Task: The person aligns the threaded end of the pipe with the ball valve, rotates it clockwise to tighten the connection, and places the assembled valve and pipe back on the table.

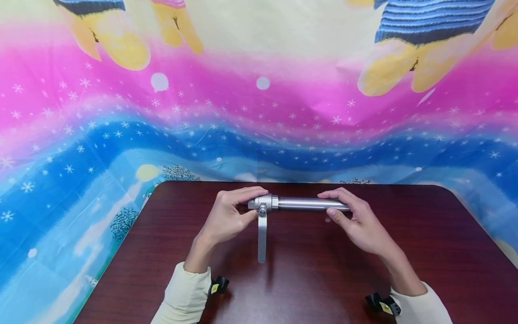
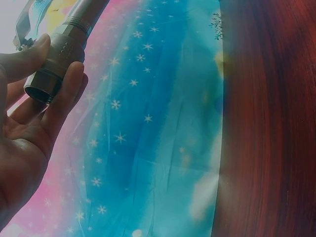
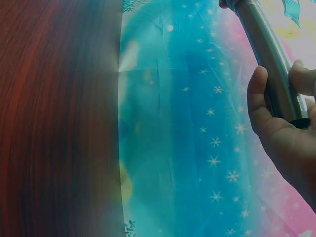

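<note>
A person holds a metal ball valve (image 1: pixel 264 201) and a steel pipe (image 1: pixel 303 204) joined end to end, the pair raised over the far part of the desk (image 1: pixel 307 279) and lying roughly level from left to right. The left hand (image 1: pixel 228 217) grips the valve body, its thumb on the near side and its fingers on the far side, closed to the width of the metal. The right hand (image 1: pixel 358 222) holds the pipe near its free end in the same way, thumb toward the person and fingers across the far side.

Between valve and pipe sits a hexagonal collar (image 1: pixel 275 202), with a band of screw thread (image 2: pixel 77 22) showing on the pipe just beside it in the left wrist view. That view also shows the valve's round open mouth, just below the thumb. A flat lever handle (image 1: pixel 262 238) is fixed to the valve by a nut (image 1: pixel 262 209) and points back toward the person, square to the pipe.

Both forearms wear cream sleeves (image 1: pixel 182 290), with a small black device (image 1: pixel 219 285) at each cuff. The desk has a dark reddish wood grain, and behind it hangs a pink and blue backdrop (image 1: pixel 238 117) printed with white snowflakes.
</note>
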Available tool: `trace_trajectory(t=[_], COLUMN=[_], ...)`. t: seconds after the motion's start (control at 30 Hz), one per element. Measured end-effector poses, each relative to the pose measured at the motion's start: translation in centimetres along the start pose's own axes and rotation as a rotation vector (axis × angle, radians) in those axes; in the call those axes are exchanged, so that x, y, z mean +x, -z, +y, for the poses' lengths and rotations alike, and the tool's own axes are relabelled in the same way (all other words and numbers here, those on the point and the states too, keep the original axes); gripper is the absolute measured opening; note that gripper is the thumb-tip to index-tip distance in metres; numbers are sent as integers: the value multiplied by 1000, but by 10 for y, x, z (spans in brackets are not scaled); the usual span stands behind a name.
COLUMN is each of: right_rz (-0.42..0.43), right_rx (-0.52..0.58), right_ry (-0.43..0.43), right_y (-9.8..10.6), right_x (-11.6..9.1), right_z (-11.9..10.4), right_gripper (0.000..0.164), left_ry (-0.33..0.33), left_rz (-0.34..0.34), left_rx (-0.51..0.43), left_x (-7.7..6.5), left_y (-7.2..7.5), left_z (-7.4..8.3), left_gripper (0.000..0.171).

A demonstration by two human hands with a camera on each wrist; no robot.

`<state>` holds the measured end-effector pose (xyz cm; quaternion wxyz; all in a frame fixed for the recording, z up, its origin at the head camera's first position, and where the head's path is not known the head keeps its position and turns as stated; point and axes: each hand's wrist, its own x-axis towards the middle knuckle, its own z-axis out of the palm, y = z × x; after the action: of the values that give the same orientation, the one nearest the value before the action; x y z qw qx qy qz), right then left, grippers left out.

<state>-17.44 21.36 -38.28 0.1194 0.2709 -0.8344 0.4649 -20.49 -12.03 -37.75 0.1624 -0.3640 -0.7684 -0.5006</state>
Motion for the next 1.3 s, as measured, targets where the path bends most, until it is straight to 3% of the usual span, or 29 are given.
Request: trace_trajectory(t=[0.4,0.7,0.9,1.3], right_rz=[38,51,29,25], right_rx=[-48,-105,-77,-69], right_ry=[79,21,-6,63], right_y=[-3,-2,-1,-2], right_x=[0,-1,-1,-1], right_z=[0,-1,0,-2], right_gripper=[50,48,44,50], left_ry=[29,39,16,34], left_rz=[2,0,1,0], left_rx=[-21,-15,-1,10], left_x=[-1,-1,0,-1], left_y=[-2,-2,-1,0], left_z=[1,2,2,2], left_gripper=[51,51,50,49])
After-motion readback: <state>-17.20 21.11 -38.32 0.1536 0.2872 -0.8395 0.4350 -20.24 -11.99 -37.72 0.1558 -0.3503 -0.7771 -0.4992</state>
